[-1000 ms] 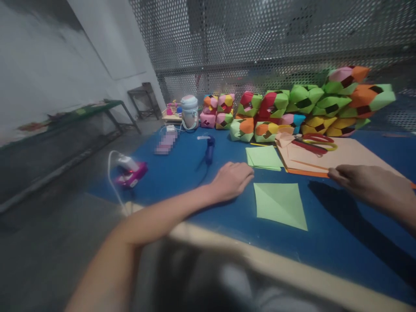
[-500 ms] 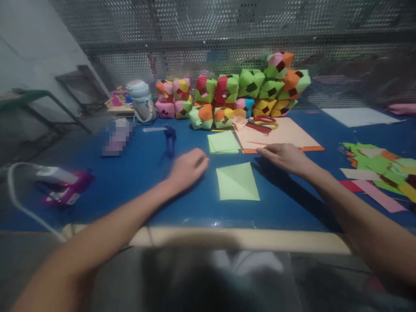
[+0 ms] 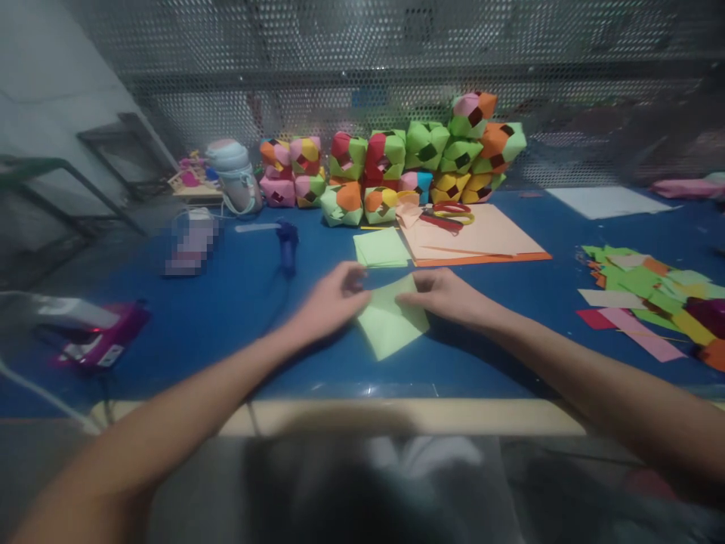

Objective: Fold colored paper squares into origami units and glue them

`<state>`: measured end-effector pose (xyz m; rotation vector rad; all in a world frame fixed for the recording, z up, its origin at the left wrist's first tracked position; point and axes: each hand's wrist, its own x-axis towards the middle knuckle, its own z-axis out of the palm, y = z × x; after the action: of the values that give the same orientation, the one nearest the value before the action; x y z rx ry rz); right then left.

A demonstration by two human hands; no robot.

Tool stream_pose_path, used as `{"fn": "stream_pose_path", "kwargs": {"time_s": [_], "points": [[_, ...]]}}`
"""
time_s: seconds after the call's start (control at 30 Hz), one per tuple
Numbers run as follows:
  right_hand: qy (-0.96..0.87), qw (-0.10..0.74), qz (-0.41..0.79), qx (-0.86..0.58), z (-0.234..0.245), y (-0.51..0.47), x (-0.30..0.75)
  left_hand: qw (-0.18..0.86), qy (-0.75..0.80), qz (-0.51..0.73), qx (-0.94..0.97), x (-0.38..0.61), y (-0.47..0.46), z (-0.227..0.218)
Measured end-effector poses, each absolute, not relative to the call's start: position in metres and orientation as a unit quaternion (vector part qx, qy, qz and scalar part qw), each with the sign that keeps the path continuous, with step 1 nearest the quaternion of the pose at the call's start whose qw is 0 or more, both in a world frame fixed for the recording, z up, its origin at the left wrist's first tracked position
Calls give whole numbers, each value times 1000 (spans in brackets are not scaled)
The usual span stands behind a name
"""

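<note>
Now | both hands (image 3: 334, 298) moved onto green paper (image 3: 390, 325) | previously apart

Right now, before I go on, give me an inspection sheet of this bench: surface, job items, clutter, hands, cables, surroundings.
Surface: blue table top, pale front edge.
Job's things: light green paper square, lying askew; stack of green squares behind it.
Clutter: folded paper cubes, scissors on peach sheets, paper scraps, blue tool, magenta device, pale bottle.
Grippers: left hand and right hand both pinch the square's far edge.
Cables: white cable at the near left corner; ends out of view.
Surroundings: perforated metal screen behind the table.
</note>
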<state>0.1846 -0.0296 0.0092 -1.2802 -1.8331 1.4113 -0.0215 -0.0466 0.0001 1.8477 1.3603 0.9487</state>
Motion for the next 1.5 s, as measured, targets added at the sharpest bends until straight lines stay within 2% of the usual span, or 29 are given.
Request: {"fn": "stream_pose_path", "kwargs": {"time_s": [0.3, 0.53, 0.8, 1.1, 1.5], "points": [[-723, 285, 438, -452, 1, -26, 166, 311, 551, 352, 690, -29, -40, -8], [-797, 265, 315, -442, -20, -28, 169, 175, 546, 263, 776, -27, -37, -19], [-853, 277, 199, -394, -34, -29, 170, 119, 491, 209, 838, -24, -41, -23], [-882, 300, 111, -345, -41, -20, 178, 146, 469, 181, 852, -29, -39, -20], [-881, 300, 111, -349, -40, -22, 175, 161, 469, 197, 846, -39, -32, -14]]}}
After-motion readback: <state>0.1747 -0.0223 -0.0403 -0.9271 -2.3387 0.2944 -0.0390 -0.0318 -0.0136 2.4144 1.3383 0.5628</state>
